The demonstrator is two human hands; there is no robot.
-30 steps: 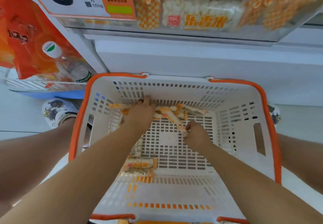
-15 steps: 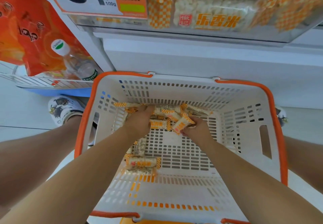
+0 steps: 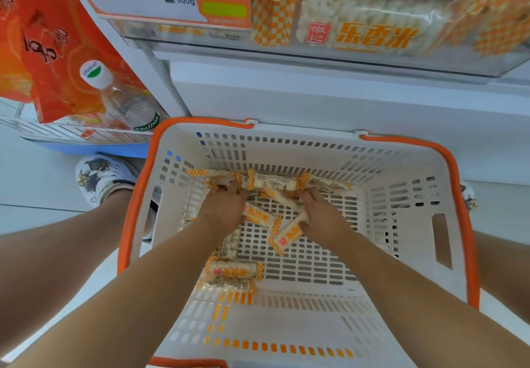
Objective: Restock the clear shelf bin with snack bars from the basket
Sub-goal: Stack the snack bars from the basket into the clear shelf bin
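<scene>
**Head view: both hands down in the basket among the snack bars**

Head view shows the white basket (image 3: 401, 224) with its orange rim, and both forearms reaching into it. The left hand (image 3: 226, 207) is knuckles-up near the far wall, fingers curled down over the row of snack bars (image 3: 272, 181) that lies just beyond its fingertips; whether it truly grips one cannot be told, since the fingers are hidden under the hand. Just to the right of it, between the two hands, a bar with orange lettering (image 3: 258, 216) lies tilted, touching the left hand's edge.

The right hand (image 3: 321, 218) sits beside the left, a little nearer the person, its fingers curled round a wrapped bar (image 3: 289, 234) whose loose end sticks out below and to the left of the palm. Beyond its fingertips the far row of bars carries on toward the right wall.

Nearer the person than the left hand, under the left forearm, two more bars (image 3: 233, 273) lie stacked on the slotted floor.

Above and well beyond both hands is the clear shelf bin (image 3: 372, 60), holding packs of the same orange-checked bars. To the left of the left hand, outside the basket, stand a water bottle (image 3: 126, 101) and an orange bag (image 3: 51, 60) on a low wire shelf.
</scene>
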